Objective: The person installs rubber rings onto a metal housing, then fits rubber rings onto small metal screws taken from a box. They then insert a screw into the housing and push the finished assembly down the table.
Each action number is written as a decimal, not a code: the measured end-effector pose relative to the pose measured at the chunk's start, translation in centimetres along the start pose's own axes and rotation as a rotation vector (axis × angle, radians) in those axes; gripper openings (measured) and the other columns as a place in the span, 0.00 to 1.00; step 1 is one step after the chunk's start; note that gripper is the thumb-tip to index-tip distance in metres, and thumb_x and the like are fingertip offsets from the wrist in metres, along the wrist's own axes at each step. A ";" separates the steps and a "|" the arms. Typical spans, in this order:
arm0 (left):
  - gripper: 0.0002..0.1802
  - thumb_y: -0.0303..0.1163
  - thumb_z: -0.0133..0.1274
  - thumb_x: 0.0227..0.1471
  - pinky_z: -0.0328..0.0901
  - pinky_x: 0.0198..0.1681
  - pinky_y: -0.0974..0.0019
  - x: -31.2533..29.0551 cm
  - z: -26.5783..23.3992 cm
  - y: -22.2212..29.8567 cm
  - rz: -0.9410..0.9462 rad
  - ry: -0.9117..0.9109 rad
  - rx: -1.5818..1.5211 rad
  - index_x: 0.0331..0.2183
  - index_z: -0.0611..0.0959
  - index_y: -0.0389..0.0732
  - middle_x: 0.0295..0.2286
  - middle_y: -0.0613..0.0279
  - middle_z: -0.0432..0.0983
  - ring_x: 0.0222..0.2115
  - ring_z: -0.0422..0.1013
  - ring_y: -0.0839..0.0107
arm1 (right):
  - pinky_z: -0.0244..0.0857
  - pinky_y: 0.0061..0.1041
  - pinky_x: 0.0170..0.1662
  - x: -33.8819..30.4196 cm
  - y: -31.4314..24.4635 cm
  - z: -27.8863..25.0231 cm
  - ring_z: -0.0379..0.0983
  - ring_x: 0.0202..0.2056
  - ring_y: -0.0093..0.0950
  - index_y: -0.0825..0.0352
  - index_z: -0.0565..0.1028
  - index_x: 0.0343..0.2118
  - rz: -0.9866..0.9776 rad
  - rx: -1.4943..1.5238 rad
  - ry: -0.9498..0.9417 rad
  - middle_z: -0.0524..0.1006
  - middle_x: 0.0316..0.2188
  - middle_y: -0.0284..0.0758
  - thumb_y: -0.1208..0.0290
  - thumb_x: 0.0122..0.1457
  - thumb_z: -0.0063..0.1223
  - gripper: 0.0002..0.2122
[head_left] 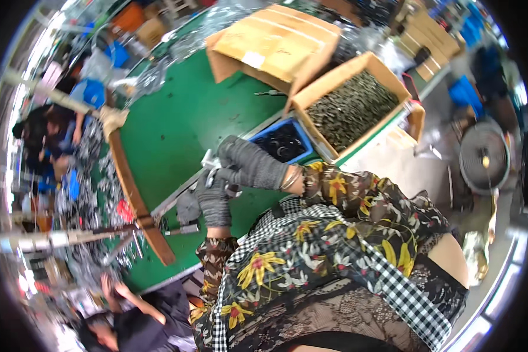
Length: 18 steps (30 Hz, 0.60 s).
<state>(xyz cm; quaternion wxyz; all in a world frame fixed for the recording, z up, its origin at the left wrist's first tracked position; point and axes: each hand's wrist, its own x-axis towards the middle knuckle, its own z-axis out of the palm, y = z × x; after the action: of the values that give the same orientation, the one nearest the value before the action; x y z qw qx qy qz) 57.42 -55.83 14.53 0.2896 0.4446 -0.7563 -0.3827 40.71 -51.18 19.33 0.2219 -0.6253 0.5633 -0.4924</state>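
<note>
My hands meet over the near part of the green table (176, 126), both in grey knitted gloves. My left hand (213, 201) has its fingers curled round a small silvery metal part (210, 161). From the right, my right hand (247, 163) closes on the same part, and its fingers hide much of it. Just beyond the right hand sits a blue tray (306, 154) with black, ring-like pieces. A cardboard box (372, 61) beside it is filled with small dark metal pieces. Close to my left wrist lies a round grey object (188, 207).
An open cardboard box (270, 41) lies at the far side of the table. A wooden strip (129, 182) borders the left, with loose metal parts beyond. One person (141, 320) sits at lower left; others work farther left. A round fan (484, 155) stands right.
</note>
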 end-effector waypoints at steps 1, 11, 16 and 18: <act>0.16 0.34 0.52 0.46 0.66 0.41 0.63 0.0 0.2 -0.8 0.005 -0.030 -0.121 0.39 0.78 0.39 0.36 0.52 0.75 0.35 0.71 0.53 | 0.63 0.32 0.35 -0.4 0.0 -0.2 0.66 0.31 0.38 0.67 0.68 0.27 -0.063 -0.028 0.006 0.68 0.27 0.40 0.72 0.45 0.61 0.11; 0.18 0.21 0.54 0.47 0.67 0.37 0.69 2.6 3.7 6.3 -0.195 -0.146 -0.308 0.42 0.71 0.29 0.34 0.55 0.75 0.34 0.71 0.73 | 0.66 0.36 0.32 -2.9 -0.5 -5.4 0.73 0.28 0.41 0.67 0.68 0.33 0.274 -0.162 0.077 0.74 0.23 0.43 0.58 0.51 0.58 0.17; 0.26 0.30 0.59 0.46 0.66 0.40 0.66 2.7 4.7 5.4 0.023 -0.329 -0.065 0.45 0.70 0.30 0.36 0.57 0.73 0.35 0.69 0.69 | 0.67 0.38 0.29 -5.2 1.1 -5.3 0.74 0.27 0.44 0.66 0.70 0.34 0.213 -0.333 0.098 0.74 0.22 0.45 0.62 0.56 0.49 0.11; 0.27 0.30 0.59 0.46 0.66 0.41 0.66 3.6 4.3 4.0 0.063 -0.413 -0.063 0.46 0.70 0.30 0.37 0.56 0.72 0.36 0.69 0.69 | 0.67 0.38 0.28 -5.9 1.9 -4.4 0.73 0.27 0.45 0.67 0.69 0.36 0.207 -0.366 0.105 0.74 0.22 0.45 0.67 0.54 0.50 0.10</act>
<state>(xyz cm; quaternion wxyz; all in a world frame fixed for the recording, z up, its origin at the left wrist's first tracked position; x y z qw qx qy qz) 50.74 -56.41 15.89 0.1541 0.3237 -0.8006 -0.4801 36.64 -45.04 17.42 0.1246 -0.5673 0.7153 -0.3885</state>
